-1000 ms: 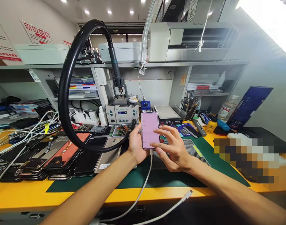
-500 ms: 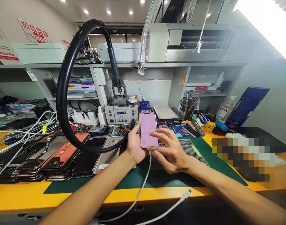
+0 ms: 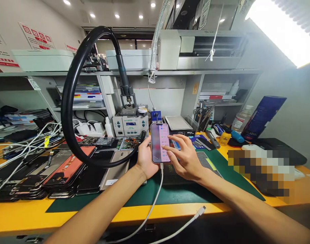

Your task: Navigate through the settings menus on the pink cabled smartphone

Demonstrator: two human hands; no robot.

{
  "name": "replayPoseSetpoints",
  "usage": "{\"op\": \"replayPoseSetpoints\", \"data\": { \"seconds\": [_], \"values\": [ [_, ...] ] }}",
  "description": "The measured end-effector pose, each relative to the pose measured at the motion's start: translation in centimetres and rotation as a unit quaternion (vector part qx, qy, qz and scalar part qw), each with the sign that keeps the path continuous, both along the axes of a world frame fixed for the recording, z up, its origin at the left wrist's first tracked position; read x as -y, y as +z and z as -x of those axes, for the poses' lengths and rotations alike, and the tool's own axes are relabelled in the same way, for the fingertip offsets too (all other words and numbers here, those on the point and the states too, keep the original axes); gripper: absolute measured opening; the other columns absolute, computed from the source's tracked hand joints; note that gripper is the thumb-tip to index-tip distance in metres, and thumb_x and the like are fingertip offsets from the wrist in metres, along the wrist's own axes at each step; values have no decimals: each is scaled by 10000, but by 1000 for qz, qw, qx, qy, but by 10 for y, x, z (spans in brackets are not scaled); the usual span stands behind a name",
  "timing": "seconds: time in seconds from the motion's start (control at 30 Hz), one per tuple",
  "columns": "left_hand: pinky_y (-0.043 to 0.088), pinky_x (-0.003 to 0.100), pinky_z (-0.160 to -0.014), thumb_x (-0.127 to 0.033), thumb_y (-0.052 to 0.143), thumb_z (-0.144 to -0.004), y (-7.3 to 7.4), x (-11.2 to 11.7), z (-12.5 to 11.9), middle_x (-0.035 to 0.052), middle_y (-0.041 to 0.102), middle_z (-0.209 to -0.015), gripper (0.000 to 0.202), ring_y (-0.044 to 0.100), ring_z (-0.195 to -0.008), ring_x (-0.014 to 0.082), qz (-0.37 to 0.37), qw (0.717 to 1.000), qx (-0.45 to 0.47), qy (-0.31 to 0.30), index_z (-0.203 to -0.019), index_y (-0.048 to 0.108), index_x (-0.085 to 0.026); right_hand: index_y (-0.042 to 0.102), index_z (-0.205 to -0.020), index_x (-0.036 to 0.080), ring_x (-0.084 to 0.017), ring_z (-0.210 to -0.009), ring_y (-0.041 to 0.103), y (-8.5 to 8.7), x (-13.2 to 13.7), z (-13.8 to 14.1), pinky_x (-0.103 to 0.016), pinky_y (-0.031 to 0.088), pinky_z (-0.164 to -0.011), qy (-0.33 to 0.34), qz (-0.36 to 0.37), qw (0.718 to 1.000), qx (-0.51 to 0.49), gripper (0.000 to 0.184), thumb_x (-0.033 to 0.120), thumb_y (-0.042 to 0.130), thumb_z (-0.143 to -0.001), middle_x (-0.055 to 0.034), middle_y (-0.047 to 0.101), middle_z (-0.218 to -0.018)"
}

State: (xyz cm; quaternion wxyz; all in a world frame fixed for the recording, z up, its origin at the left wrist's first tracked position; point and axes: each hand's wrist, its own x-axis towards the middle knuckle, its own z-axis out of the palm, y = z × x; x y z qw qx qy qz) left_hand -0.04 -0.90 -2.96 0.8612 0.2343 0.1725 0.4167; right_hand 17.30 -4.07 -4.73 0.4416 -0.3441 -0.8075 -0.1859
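Observation:
A smartphone (image 3: 158,139) with a lit pinkish screen stands upright above the green mat (image 3: 170,189). My left hand (image 3: 144,158) grips it from the left side and behind. A white cable (image 3: 151,210) is plugged into the phone's bottom and runs down over the bench edge. My right hand (image 3: 184,156) hovers at the phone's right, fingers spread, with a fingertip touching the middle of the screen.
Stacked phones and screens (image 3: 55,169) cover the bench's left. A black hose loop (image 3: 73,98) rises from the hot-air station (image 3: 130,123). A second loose cable plug (image 3: 201,211) lies at the yellow bench edge (image 3: 22,217). Tools, a bottle (image 3: 240,119) and a blue box (image 3: 264,113) sit at right.
The screen changed from plain pink to a darker view with icons. My right fingertip slid up the screen; the phone shifted slightly.

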Motion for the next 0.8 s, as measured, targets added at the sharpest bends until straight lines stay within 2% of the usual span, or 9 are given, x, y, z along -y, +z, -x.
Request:
{"op": "replayPoseSetpoints", "data": {
  "seconds": [0.13, 0.4, 0.63, 0.8],
  "values": [
    [585, 478, -832, -561, 379, -1026, -1, 0, 1, 211, 746, -1095, 635, 737, -927, 329, -8, 1000, 3, -7, -1359, 664, -101, 753, -1152, 267, -315, -1231, 552, 3, 3, -3, -579, 523, -991, 23, -22, 999, -26, 302, 163, 568, -937, -123, 645, -1316],
    [590, 522, -816, -552, 342, -1039, 6, 5, 1, 200, 749, -1065, 610, 743, -902, 341, -6, 1000, -24, 15, -1238, 712, -110, 801, -1014, 236, -316, -1155, 578, 11, 6, -7, -555, 516, -957, 12, -45, 997, -65, 264, 158, 565, -923, -126, 679, -1185],
    [588, 493, -838, -529, 381, -1041, 5, 5, 0, 172, 764, -1059, 560, 748, -902, 324, -2, 1000, -16, 24, -1229, 724, -129, 783, -1077, 214, -310, -1144, 569, 12, 6, -7, -545, 513, -949, 8, -27, 998, -55, 266, 164, 569, -927, -139, 655, -1200],
    [582, 456, -858, -518, 396, -1038, 2, 2, -1, 178, 764, -1077, 572, 740, -954, 322, -2, 999, -8, 35, -1271, 707, -98, 791, -1079, 223, -314, -1194, 543, 11, 8, -6, -554, 499, -989, 55, -17, 998, -21, 275, 158, 577, -920, -137, 630, -1277]
  ]
}}
